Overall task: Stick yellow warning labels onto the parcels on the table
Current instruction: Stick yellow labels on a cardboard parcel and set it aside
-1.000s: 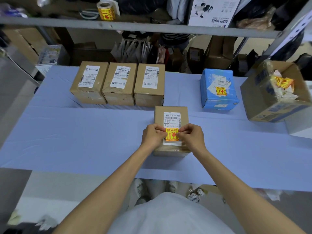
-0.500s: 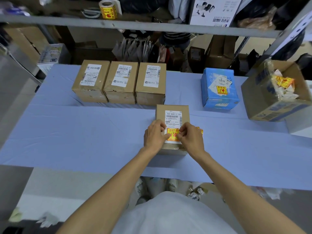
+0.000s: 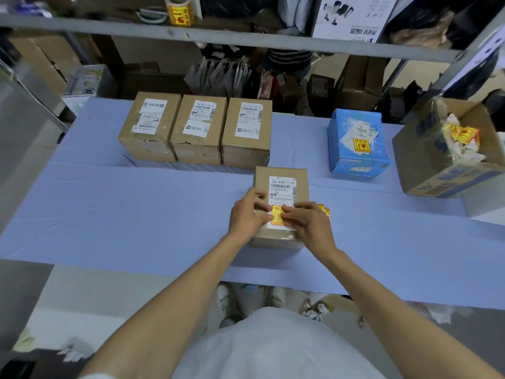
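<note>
- Where the blue bench (image 3: 109,214) sits under a grey shelf (image 3: 246,39), a brown parcel (image 3: 281,172) stands near the front edge w/ a yellow label (image 3: 276,216) on top.
- L hand (image 3: 247,214) & R hand (image 3: 308,225): fingers lie flat, pressing the label, gripping nothing.
- Spare labels (image 3: 324,209) poke out behind R hand; rest hidden.
- Back row: 3 brown boxes (image 3: 199,129), blue box (image 3: 355,143).

One head-worn camera looks forward and down, near the table (image 3: 109,214).
</note>
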{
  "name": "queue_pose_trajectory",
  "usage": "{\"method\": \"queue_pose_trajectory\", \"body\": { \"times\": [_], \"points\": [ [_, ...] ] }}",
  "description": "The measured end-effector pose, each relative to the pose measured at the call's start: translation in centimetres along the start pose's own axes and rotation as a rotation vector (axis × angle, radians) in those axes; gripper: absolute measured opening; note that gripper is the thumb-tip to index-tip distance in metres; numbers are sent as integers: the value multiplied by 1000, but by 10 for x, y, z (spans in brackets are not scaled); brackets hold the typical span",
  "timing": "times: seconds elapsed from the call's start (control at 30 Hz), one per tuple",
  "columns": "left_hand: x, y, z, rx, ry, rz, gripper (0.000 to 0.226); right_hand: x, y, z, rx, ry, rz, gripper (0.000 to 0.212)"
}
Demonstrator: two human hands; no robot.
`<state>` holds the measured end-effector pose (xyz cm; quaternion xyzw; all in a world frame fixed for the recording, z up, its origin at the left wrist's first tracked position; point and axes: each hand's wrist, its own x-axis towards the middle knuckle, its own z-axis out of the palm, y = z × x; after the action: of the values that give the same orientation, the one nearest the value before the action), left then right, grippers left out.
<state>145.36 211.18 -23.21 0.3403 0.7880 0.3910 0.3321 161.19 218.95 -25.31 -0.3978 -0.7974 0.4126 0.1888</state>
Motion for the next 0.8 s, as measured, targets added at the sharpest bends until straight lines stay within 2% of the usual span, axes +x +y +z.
{"method": "queue_pose_trajectory", "body": {
  "times": [0.13, 0.23, 0.37, 0.47, 0.53, 0.6, 0.67, 0.73, 0.8],
  "points": [
    [1, 0, -2, -20, -24, 11, 44, -5, 6, -12, -499, 66, -272, 20],
    [0, 2, 3, -21, -44, 23, 41, -7, -3, -8, -611, 26, -439, 30],
    [3, 2, 4, 42, -59, 23, 34, -8, -1, -12, -651, 14, -444, 37],
    [7, 4, -2, 102, -17, 7, 17, -5, -2, -21, -744, 57, -385, 36],
    [9, 12, -5, 14, -22, -8, 17, -1, -8, -20, -690, 69, -300, 28],
    [12, 27, -7, -175, -105, -73, 14, 3, -19, -17, -481, 67, -174, 28],
    [18, 41, -8, -348, -234, -160, 26, 9, -36, -15, -236, 47, -105, 35],
    [24, 49, -7, -372, -348, -164, 37, 16, -53, -15, -79, 27, -112, 36],
    [26, 57, -8, -319, -389, -105, 38, 24, -63, -16, -47, 43, -156, 33]
  ]
}}
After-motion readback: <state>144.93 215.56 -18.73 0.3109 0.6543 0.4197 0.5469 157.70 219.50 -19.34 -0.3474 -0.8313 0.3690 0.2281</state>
